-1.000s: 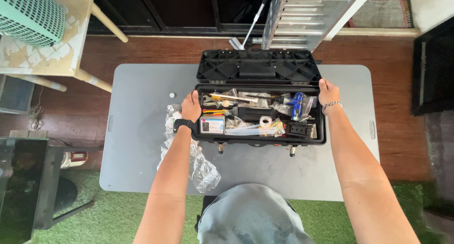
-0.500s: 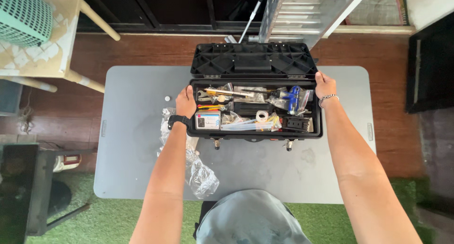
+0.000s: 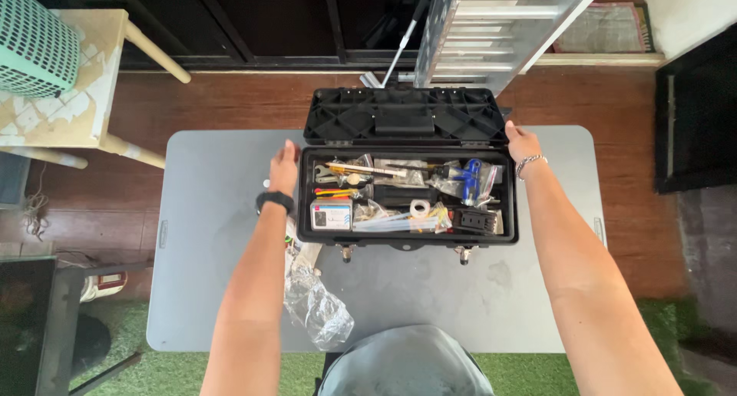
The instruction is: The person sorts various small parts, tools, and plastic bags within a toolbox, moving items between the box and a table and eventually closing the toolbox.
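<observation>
A grey table (image 3: 230, 288) is seen on green turf and a wood floor, a ladder (image 3: 491, 27) at 12 o'clock. One open black toolbox (image 3: 407, 235), two hands and one crumpled plastic bag (image 3: 318, 308) are counted. The left hand (image 3: 284, 168), formerly gripping the box's end, is now flat just beside it at 9 o'clock; the right hand (image 3: 522, 144) is laid open-fingered at the far corner, 3 o'clock.

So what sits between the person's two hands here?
In the head view, the open black toolbox, full of tools and small bagged parts, spans the gap between the left hand and the right hand.
</observation>
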